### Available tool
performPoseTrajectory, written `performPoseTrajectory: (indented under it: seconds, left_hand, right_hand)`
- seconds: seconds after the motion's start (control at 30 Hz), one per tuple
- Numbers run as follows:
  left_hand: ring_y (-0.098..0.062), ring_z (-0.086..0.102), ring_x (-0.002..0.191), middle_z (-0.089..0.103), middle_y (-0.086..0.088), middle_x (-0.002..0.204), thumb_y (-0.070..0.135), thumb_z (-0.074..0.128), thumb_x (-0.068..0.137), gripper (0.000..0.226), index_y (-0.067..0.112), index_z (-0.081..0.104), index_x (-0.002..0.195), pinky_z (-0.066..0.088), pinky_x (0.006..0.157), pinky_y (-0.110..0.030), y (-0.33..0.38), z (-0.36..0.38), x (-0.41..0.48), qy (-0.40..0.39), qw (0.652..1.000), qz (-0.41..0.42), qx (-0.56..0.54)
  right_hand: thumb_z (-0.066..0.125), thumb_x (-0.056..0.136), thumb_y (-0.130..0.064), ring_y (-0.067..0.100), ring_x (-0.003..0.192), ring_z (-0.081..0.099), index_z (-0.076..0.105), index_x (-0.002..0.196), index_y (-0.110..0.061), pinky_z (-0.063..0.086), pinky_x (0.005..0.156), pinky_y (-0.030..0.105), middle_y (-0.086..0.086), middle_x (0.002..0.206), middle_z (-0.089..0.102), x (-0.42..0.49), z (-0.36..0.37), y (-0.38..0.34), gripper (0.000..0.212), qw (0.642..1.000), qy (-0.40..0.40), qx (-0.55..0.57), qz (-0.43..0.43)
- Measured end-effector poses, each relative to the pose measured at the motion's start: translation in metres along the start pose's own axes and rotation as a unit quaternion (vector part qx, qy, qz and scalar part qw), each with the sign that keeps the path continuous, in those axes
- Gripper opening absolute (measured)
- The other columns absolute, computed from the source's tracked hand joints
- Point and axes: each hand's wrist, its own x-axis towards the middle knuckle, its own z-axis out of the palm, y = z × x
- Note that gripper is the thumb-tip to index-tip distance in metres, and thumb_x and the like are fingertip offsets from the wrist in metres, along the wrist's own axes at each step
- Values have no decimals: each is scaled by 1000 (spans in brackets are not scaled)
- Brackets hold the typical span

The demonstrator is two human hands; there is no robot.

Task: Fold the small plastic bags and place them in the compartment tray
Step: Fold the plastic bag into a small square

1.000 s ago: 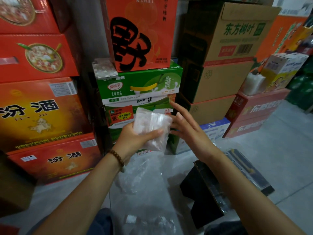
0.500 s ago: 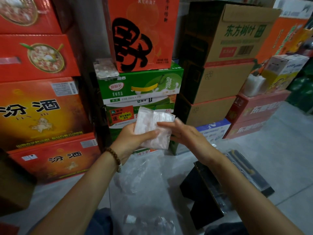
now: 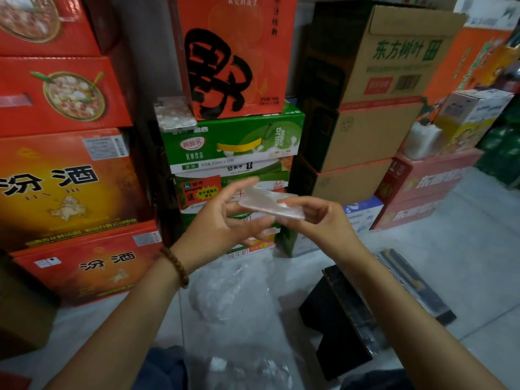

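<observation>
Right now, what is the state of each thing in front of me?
bag: folded, held level between both hands
left hand: holds bag's left end
right hand: pinches bag's right end
loose bags: crumpled, heaped on floor
tray: on floor, inside hidden

Left hand [image 3: 222, 220] and right hand [image 3: 318, 220] pinch a folded plastic bag [image 3: 270, 205].
</observation>
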Motion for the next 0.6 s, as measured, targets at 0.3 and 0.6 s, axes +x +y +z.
performPoseTrajectory:
  seconds: [0.3,0.6]
  left_hand:
    - [-13,70,64,75,5,79,20,59,86,10,16,69,87,56,60,-20,-10,5,8,77,996,46,21]
    - [-22,72,70,74,-3,78,26,59,88,19,8,59,80,58,59,-23,-12,10,12,121,992,19,-43]
  right_hand:
    - [70,71,-31,12,71,72,74,86,-13,56,67,19,4,76,76,-1,5,-3,24,997,53,48,23]
    - [68,82,-19,10,64,71,72,77,-9,53,62,16,3,68,74,1,8,-2,12,990,111,91,12]
